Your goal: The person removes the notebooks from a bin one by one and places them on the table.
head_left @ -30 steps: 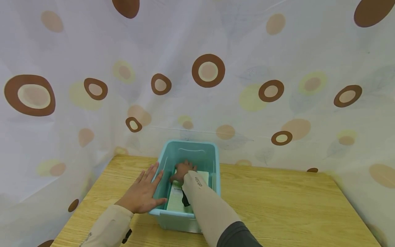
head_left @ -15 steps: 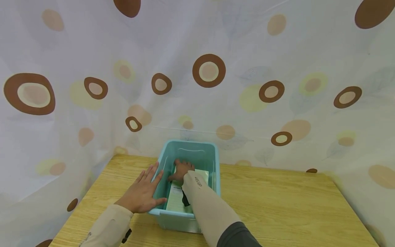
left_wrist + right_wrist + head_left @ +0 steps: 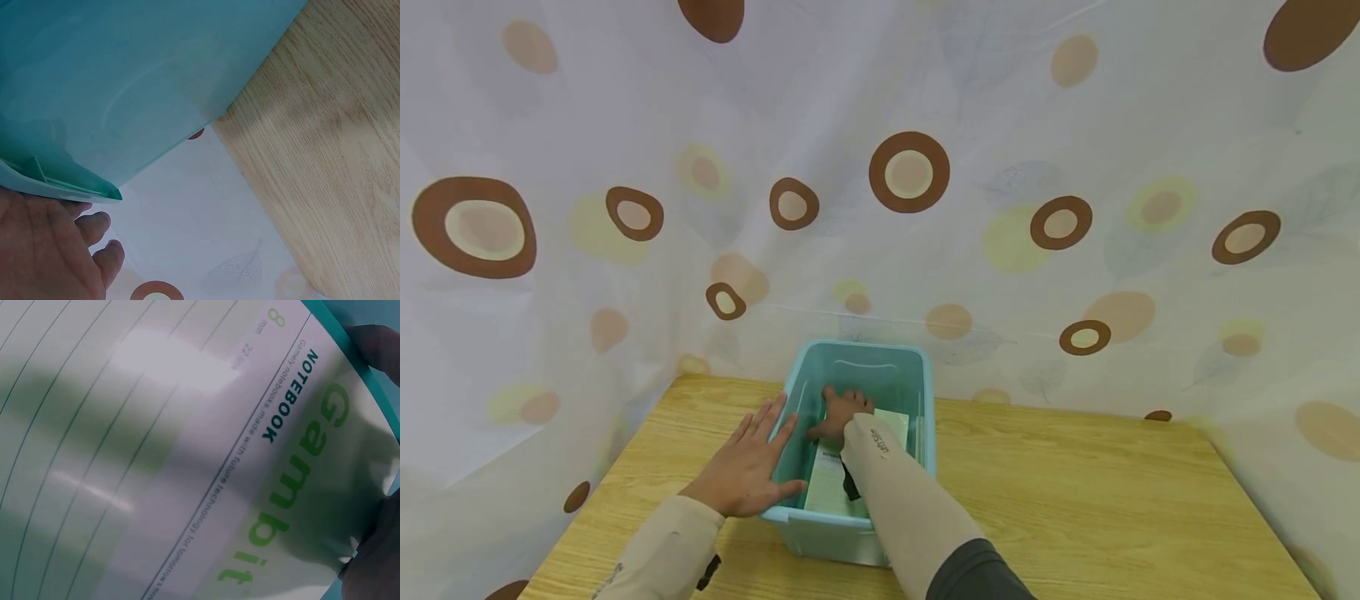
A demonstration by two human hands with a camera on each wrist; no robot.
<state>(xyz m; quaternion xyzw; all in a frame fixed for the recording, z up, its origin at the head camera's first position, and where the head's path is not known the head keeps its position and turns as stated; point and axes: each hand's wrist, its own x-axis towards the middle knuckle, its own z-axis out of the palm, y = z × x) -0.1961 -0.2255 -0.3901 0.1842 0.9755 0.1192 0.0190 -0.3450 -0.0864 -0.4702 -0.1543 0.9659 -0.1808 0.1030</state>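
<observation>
The right hand [image 3: 841, 412] is spread moderately wide and holds a pale green notebook [image 3: 829, 490] near its far end; in the right wrist view the thumb lies on the teal edge while the bent fingers meet another edge close to the corner, their tips partly in shadow. The left hand [image 3: 747, 477] is spread wide, with its fingers straight and apart, resting on the left rim of a light blue bin [image 3: 831, 542], its thumb reaching over the near corner. The right forearm, in a beige sleeve [image 3: 913, 504], slants up and leftward over the bin's near rim, so that the hand is down inside; the left forearm comes up from the lower left and stays outside. The bin stands upright on a wood-grain table [image 3: 1075, 492], near the patterned backdrop [image 3: 985, 108]. The notebook lies inside it, lengthwise, cover up, its printed "NOTEBOOK" and "Gambit" readable from the right wrist.
</observation>
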